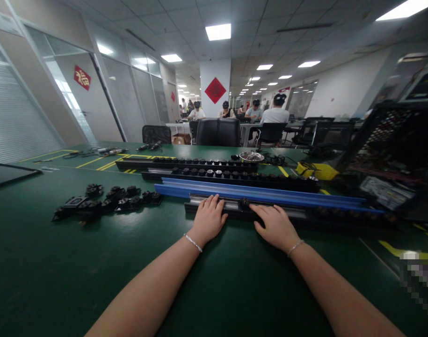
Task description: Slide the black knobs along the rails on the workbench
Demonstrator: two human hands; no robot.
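My left hand (209, 219) lies flat across the near black rail (231, 204), its fingers spread over the metal channel close to the rail's left end. A small black part (244, 203) sits in that channel between my two hands. The outstretched index finger of my right hand (275, 227) reaches the part's right side, and its other fingers rest along the rail. Directly behind lies a long blue rail (206, 189). More black parts show dimly on the right stretch of the near rail.
Loose black parts (108, 202) cluster on the green table (129, 262) at the left. Two black rails (157, 164) carrying parts lie behind the blue one. Farther back are a metal bowl (251, 156) and a yellow tray (319, 171). People sit at distant tables.
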